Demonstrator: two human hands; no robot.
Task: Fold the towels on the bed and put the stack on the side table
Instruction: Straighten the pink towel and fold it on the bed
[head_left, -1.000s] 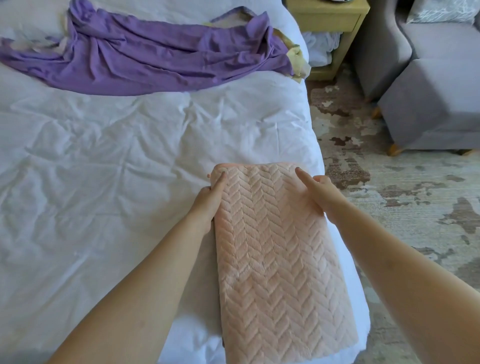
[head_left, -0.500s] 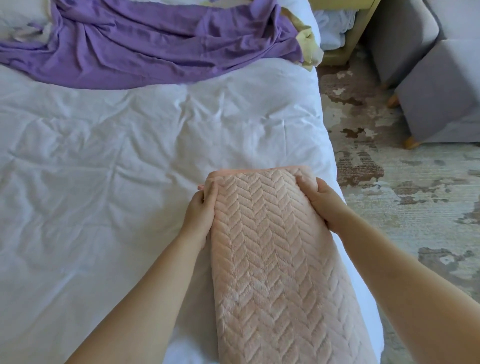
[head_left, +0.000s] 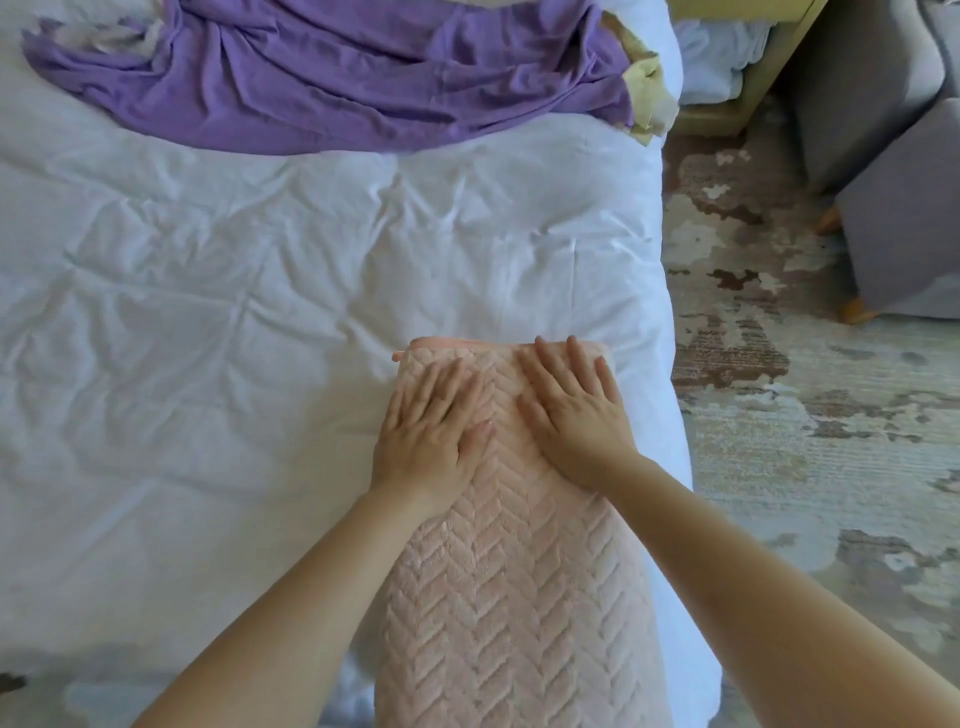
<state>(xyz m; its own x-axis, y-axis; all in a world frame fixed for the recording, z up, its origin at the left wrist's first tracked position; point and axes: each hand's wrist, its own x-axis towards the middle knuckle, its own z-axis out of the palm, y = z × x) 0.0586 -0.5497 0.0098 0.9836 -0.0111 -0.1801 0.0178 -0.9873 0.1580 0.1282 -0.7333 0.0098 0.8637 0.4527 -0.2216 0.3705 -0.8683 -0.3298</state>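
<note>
The left hand (head_left: 431, 415) and right hand (head_left: 576, 415) are pressed flat, side by side, on the folded pink herringbone plush towel (head_left: 509, 597) at the right edge of the white bed (head_left: 260, 338), whence it could be pushed off by uneven smoothing.

Worn beige-brown patterned rug (head_left: 805, 467) covers floor; grey armchair (head_left: 904, 218), wooden feet, upper right; soft daylight.

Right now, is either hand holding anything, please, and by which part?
Nothing is held; left hand and right hand lie flat on the far end of the pink towel.
</note>
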